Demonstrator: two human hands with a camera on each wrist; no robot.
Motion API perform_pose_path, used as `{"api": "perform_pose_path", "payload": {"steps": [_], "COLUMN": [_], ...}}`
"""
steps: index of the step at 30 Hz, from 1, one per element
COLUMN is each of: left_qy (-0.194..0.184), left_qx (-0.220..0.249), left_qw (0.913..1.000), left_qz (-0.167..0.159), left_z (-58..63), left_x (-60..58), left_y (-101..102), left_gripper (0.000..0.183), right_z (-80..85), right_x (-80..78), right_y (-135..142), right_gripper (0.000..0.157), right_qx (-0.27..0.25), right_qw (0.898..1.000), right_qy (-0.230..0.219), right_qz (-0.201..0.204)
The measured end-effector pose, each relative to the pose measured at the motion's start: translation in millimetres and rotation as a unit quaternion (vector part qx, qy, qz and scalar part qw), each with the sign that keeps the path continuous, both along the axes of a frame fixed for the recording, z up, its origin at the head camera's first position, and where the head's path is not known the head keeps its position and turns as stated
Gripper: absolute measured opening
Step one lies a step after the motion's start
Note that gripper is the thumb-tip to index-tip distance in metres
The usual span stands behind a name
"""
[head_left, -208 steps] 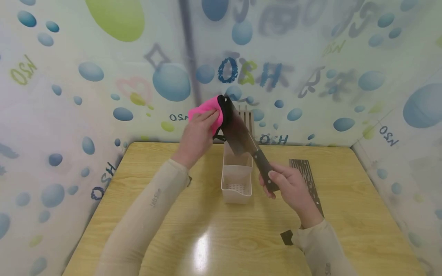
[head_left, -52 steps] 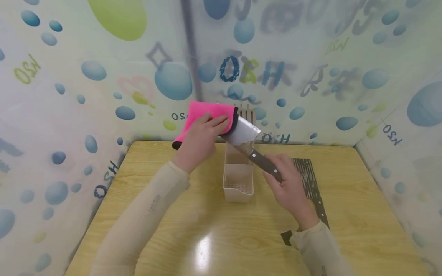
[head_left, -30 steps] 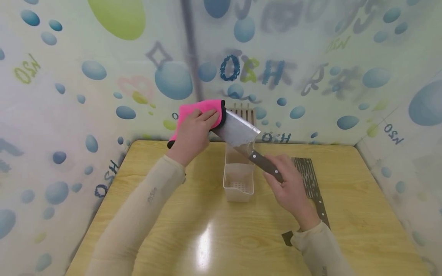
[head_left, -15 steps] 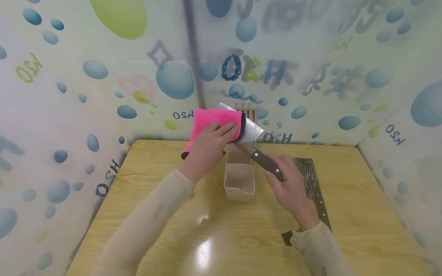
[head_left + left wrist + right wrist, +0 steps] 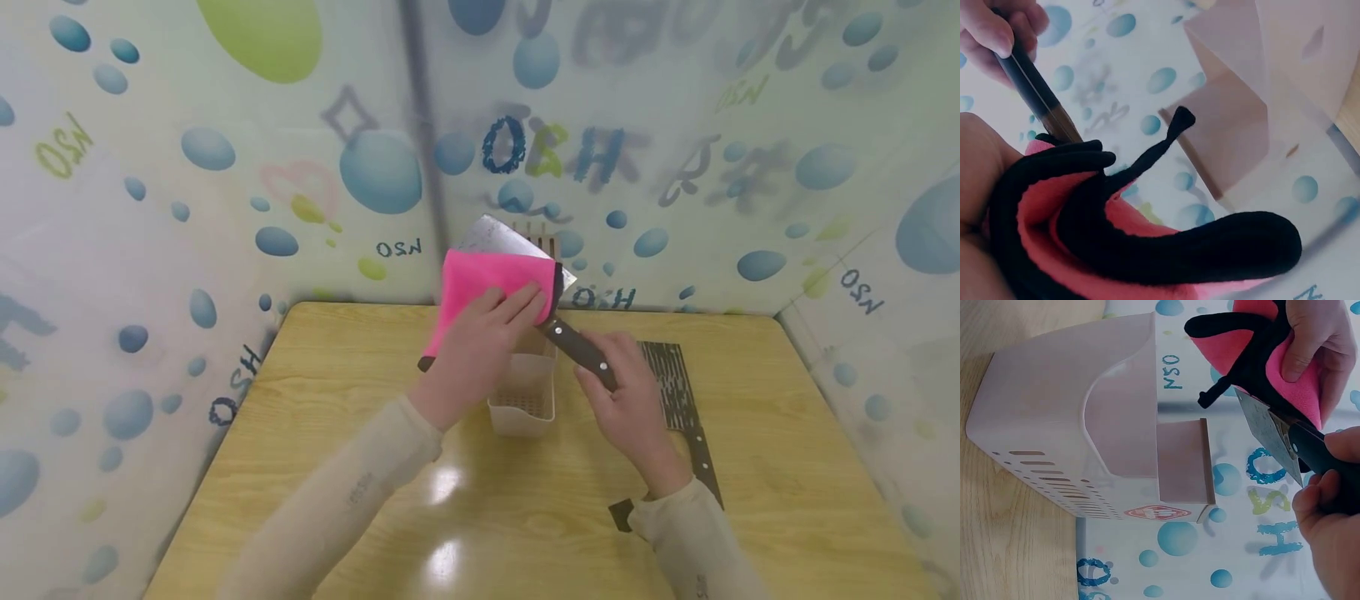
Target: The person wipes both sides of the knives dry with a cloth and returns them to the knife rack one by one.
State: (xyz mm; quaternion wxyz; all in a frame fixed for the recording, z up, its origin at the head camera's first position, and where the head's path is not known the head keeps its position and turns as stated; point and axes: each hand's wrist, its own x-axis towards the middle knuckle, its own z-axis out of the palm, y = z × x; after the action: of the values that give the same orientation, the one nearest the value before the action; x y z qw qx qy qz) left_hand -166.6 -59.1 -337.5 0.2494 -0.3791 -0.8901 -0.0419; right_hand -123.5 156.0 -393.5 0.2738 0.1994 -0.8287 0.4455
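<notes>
In the head view my right hand point(image 5: 630, 408) grips the dark riveted handle of a cleaver point(image 5: 504, 239), its blade raised toward the upper left. My left hand point(image 5: 480, 354) holds a pink cloth point(image 5: 487, 279) with black edging, pressed over the blade close to the handle. Seen from the right wrist, the cloth point(image 5: 1294, 387) folds round the blade, the left thumb on the near side and the other fingers behind. Cloth and hand hide much of the blade. Below and behind them stands a pale plastic knife holder point(image 5: 522, 421) with a slotted back part.
A second knife point(image 5: 670, 387) with a dark, streaked blade lies on the wooden table point(image 5: 525, 533) right of my right hand. A small black piece point(image 5: 621, 515) shows beside the right sleeve. A patterned wall point(image 5: 675, 167) borders the table's far edge.
My left hand has slid the cloth back and forth along the blade, lately rightward toward the handle, baring the far end. Since the earliest frame the cleaver has turned; its blade now shows shiny.
</notes>
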Motion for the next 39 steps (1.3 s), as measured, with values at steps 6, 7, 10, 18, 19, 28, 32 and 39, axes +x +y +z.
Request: {"api": "perform_pose_path", "payload": {"steps": [6, 7, 10, 18, 19, 28, 32, 39], "left_qy": [0.038, 0.041, 0.035, 0.051, 0.058, 0.017, -0.015, -0.05], "left_qx": [0.002, -0.001, -0.011, -0.041, -0.044, -0.007, -0.003, 0.004], "left_qw": [0.999, 0.9988, 0.9987, 0.9976, 0.9972, 0.9992, 0.9982, 0.9948], "left_qz": [-0.025, -0.028, -0.035, -0.024, -0.019, 0.034, 0.058, 0.089], "left_z": [-7.6, -8.3, -9.7, -7.7, -7.5, -6.0, -4.2, -2.8], "left_x": [7.8, 9.0, 13.4, 18.5, 17.2, -0.3, -8.0, -22.6], "left_y": [8.7, 10.3, 14.6, 18.6, 17.7, -0.4, -9.7, -26.1], "left_gripper": [0.055, 0.056, 0.059, 0.052, 0.05, 0.058, 0.058, 0.058], "right_z": [-1.8, -2.1, -2.6, -2.4, -2.3, -0.7, 0.7, 0.6], "right_x": [-1.3, -1.5, -2.0, -3.2, -3.2, -0.1, 1.3, 3.0], "right_y": [0.5, 0.7, 1.2, 1.0, 0.8, 0.9, 1.1, 2.8], "right_gripper": [0.04, 0.04, 0.04, 0.04, 0.04, 0.039, 0.039, 0.039], "right_qx": [-0.004, -0.004, -0.001, 0.003, 0.001, -0.01, -0.007, 0.002], "right_qw": [1.0, 1.0, 1.0, 1.0, 1.0, 1.0, 1.0, 1.0], "right_qy": [-0.002, -0.002, 0.001, 0.008, 0.008, -0.009, -0.015, -0.018], "right_qz": [-0.002, -0.002, -0.003, -0.007, -0.006, 0.001, 0.004, 0.015]}}
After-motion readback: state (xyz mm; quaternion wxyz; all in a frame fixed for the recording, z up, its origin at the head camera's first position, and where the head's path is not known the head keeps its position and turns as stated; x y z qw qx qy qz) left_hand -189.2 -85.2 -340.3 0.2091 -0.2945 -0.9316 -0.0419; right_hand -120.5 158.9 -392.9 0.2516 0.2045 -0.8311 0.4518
